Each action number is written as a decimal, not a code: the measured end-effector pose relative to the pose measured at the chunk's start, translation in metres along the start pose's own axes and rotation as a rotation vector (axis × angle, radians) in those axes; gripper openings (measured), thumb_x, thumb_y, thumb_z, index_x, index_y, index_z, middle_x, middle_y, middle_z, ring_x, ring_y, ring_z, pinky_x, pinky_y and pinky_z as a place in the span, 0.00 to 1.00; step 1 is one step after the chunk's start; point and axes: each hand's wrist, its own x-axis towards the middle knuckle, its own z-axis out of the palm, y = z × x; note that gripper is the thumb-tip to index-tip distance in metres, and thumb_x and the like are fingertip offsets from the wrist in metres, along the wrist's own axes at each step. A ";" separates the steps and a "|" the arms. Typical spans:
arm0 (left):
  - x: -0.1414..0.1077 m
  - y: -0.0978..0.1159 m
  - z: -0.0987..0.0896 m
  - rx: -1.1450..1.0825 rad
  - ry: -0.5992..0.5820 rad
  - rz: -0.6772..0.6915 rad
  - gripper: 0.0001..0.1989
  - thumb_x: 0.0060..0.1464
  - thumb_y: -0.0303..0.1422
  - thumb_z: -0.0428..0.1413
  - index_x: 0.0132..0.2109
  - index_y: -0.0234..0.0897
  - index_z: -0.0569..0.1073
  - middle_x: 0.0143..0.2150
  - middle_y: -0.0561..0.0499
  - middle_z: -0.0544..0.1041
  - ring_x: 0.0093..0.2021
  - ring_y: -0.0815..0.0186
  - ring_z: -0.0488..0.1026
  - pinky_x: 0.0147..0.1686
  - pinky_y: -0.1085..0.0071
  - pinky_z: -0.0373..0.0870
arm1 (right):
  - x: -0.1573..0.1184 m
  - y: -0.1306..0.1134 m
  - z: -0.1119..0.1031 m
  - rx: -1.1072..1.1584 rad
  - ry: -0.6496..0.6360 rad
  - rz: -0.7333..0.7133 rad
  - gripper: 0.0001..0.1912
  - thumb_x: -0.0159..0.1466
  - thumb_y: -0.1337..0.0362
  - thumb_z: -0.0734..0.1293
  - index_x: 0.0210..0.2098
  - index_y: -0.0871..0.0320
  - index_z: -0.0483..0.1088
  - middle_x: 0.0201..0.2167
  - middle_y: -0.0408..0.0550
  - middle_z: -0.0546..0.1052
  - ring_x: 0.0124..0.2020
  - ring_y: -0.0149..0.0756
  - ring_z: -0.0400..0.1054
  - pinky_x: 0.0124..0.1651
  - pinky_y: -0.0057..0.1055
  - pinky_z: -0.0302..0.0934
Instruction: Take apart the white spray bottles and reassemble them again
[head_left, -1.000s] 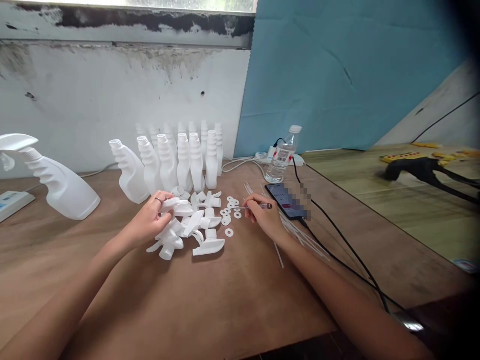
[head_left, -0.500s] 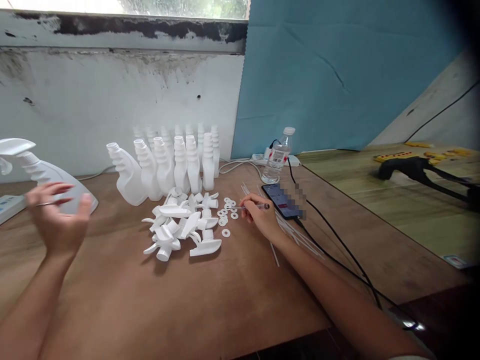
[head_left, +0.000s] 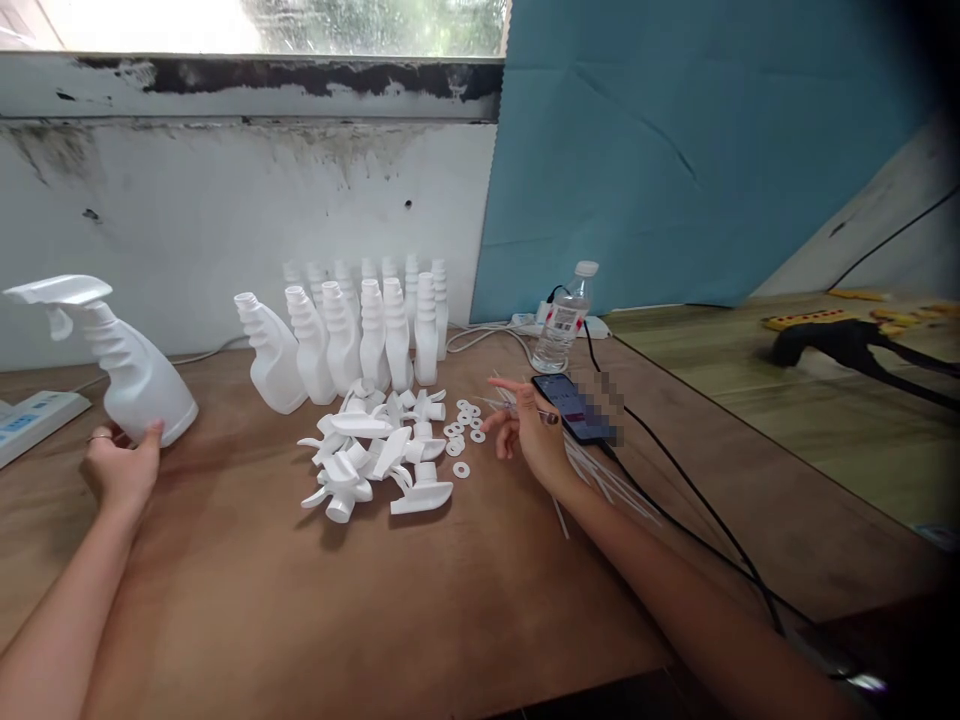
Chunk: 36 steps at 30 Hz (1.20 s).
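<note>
At the left, my left hand (head_left: 124, 465) is closed around the bottom of a white spray bottle (head_left: 142, 385), thumb against its near side. That bottle has its trigger head on. My right hand (head_left: 531, 428) holds a slim pen-like tool (head_left: 501, 404) with a dark end; its index finger stretches out to the left and its exact kind is unclear. Just left of that hand lie small white ring washers (head_left: 461, 469). Beside them is a heap of white trigger spray heads (head_left: 422, 493). Thin white tubes (head_left: 611, 480) lie under and behind my right hand.
Several open white bottles (head_left: 274, 360) stand in rows by the wall. A clear water bottle (head_left: 562, 325) stands behind a phone (head_left: 559, 393) with a black cable (head_left: 675, 525). At the far left is a white power strip (head_left: 41, 420). The brown tabletop (head_left: 300, 620) extends in front.
My left hand has gone from open in front of the spray bottle to gripping its bottom. My right hand has lifted slightly off the washers, with its index finger now extended. The view has shifted a little.
</note>
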 end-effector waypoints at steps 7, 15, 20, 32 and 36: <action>-0.017 0.051 -0.030 -0.041 0.425 0.354 0.25 0.50 0.40 0.59 0.52 0.35 0.62 0.56 0.40 0.64 0.59 0.51 0.63 0.55 0.51 0.63 | -0.002 0.001 0.001 0.104 -0.213 0.025 0.27 0.61 0.40 0.60 0.32 0.60 0.68 0.20 0.48 0.75 0.16 0.32 0.68 0.15 0.23 0.56; -0.075 0.104 -0.040 0.024 0.022 0.646 0.03 0.53 0.36 0.59 0.33 0.45 0.75 0.37 0.53 0.76 0.49 0.52 0.73 0.54 0.45 0.53 | -0.006 -0.003 0.008 0.322 -0.585 0.175 0.35 0.58 0.35 0.60 0.50 0.58 0.65 0.43 0.58 0.76 0.37 0.43 0.74 0.31 0.35 0.70; -0.096 0.113 -0.032 -0.135 -0.278 0.473 0.08 0.58 0.34 0.55 0.33 0.51 0.77 0.36 0.52 0.77 0.45 0.51 0.75 0.48 0.48 0.55 | -0.021 -0.017 0.015 0.138 -0.695 0.189 0.33 0.52 0.43 0.71 0.48 0.60 0.69 0.38 0.53 0.78 0.38 0.41 0.74 0.41 0.33 0.67; -0.089 0.139 -0.040 0.001 0.504 1.528 0.11 0.53 0.27 0.61 0.45 0.38 0.74 0.41 0.50 0.80 0.36 0.64 0.77 0.40 0.65 0.59 | -0.028 -0.025 0.014 -0.501 -0.554 -0.286 0.12 0.58 0.62 0.70 0.40 0.58 0.69 0.35 0.46 0.74 0.31 0.31 0.66 0.32 0.27 0.61; -0.094 0.144 -0.037 -0.303 0.185 1.411 0.16 0.59 0.29 0.52 0.53 0.35 0.70 0.37 0.43 0.78 0.34 0.59 0.75 0.35 0.63 0.67 | -0.018 -0.014 0.009 -0.780 -0.355 -0.939 0.08 0.64 0.68 0.63 0.43 0.57 0.67 0.37 0.49 0.76 0.40 0.37 0.70 0.47 0.38 0.62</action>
